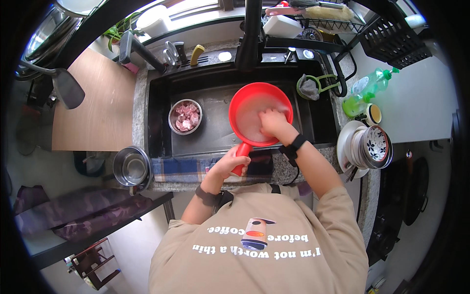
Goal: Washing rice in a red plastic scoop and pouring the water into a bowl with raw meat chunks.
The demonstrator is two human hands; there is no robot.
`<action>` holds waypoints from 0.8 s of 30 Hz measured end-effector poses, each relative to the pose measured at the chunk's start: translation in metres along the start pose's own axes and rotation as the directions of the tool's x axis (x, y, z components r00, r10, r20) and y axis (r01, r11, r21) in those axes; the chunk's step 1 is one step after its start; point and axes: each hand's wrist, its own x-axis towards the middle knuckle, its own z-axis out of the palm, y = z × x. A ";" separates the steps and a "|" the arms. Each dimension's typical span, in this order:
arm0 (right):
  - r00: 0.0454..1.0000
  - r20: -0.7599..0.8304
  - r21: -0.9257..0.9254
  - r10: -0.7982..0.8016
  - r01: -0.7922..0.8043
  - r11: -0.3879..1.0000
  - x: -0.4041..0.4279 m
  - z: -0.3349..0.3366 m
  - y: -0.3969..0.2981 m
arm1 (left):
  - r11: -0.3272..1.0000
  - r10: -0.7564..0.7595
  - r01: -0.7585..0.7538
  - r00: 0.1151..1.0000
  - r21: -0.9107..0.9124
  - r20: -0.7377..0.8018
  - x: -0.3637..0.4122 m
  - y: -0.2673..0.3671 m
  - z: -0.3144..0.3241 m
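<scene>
My left hand (230, 162) is wrapped around the handle of a red plastic water dipper (258, 86) over the black sink (214, 121). Cloudy, pale pinkish water (246, 117) fills the dipper. My right hand (273, 122) reaches into it from the right; its fingertips dip below the surface, so what they touch is hidden. To the left in the sink stands a round stainless steel bowl (200, 120) holding chunks of raw meat (187, 117). A black faucet (250, 47) rises behind the dipper.
A steel pot (132, 167) stands at the counter's front left, beside a checked cloth (180, 169). Stacked bowls (377, 143) and green bottles (369, 86) line the right. A green strainer (302, 92) hangs inside the sink. A knife block slot holds a yellow-handled knife (197, 55).
</scene>
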 end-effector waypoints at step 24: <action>0.928 0.265 0.098 0.262 -0.296 0.950 0.012 -0.014 -0.009 | 1.000 -0.023 0.023 0.999 0.003 0.041 0.003 -0.004 -0.003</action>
